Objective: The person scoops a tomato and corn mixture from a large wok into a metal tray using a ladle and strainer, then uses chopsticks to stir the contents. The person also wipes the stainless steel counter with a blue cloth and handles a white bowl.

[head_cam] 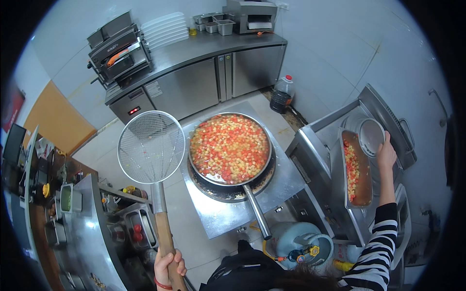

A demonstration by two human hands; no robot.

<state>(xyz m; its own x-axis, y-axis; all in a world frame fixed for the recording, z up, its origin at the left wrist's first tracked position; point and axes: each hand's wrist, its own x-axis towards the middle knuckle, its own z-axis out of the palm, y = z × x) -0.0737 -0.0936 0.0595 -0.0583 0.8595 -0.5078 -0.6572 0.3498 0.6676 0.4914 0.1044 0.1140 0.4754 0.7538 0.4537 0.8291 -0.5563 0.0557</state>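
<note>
My left hand (169, 267) grips the wooden handle of a round wire-mesh skimmer (151, 147), held up left of the stove. A few small bits cling to its mesh. On the burner sits a steel frying pan (257, 211) full of diced red and pale yellow pieces (230, 147) in liquid. Out to the right, my right hand (387, 154) holds a round metal container (371, 136) by its side, tilted, its mouth facing me. Under and beside it lies a deep rectangular steel pan (364, 182) with similar diced pieces along its left side and brownish liquid.
A blue-grey gas cylinder (302, 236) with a valve and hose stands below the stove top (207, 214). A steel counter (182, 67) runs along the back wall, with a large bottle of dark liquid (282, 95) on the floor near it. Another counter (87, 225) borders the left.
</note>
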